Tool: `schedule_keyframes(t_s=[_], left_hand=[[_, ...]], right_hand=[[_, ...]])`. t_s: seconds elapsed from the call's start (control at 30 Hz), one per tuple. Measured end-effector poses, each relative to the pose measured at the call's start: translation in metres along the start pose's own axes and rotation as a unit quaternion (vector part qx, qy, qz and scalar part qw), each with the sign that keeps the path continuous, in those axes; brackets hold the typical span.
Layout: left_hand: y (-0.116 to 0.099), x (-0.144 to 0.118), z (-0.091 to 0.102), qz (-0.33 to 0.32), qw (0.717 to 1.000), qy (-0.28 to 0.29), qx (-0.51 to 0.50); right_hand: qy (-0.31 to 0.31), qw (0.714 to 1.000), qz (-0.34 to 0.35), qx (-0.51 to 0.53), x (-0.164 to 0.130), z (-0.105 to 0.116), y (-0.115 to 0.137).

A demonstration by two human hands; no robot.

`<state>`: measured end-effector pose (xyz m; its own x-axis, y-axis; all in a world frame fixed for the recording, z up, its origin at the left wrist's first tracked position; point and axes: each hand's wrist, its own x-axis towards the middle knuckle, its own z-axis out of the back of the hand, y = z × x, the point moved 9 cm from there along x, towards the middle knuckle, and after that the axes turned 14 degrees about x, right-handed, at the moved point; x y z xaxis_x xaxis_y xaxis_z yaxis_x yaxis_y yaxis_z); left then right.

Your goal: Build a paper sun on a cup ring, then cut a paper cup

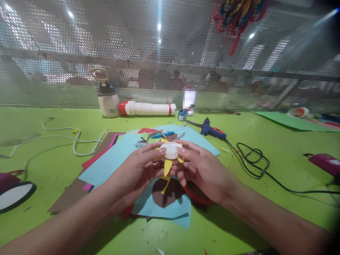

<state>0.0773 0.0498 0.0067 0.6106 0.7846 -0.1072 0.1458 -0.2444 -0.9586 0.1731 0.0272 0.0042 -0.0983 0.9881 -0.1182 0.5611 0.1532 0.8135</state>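
Observation:
Between both hands, above the paper pile, sits a small paper turtle-like craft (171, 151). Its round white top carries a criss-cross line pattern, and yellow paper pieces stick out around it. My left hand (148, 159) grips its left side, thumb on the white rim. On the opposite side, my right hand (200, 166) pinches it with the thumb on the rim and fingers curled beneath. Below the craft lies a brown paper circle (166, 193) on light blue paper (148, 209), with a thin yellow strip (165, 187) over it. The undersides of the fingers are partly hidden.
Behind the hands lie a blue pen (163, 135) and coloured sheets. A blue glue gun (212, 129) trails a black cord (255, 173) to the right. A spray bottle (108, 102), stacked white cups (150, 108) and a small blue jar (182, 115) stand along the mesh panel.

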Motion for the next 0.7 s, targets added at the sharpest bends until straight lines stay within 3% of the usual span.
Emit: schedule_keyframes(t_s=[0.7], left_hand=[[0.0006,0.0026,0.0054,0.019,1.0,-0.016,-0.011]], right_hand=[[0.001,1.0,0.005,-0.027,-0.002,0.0025,0.0069]])
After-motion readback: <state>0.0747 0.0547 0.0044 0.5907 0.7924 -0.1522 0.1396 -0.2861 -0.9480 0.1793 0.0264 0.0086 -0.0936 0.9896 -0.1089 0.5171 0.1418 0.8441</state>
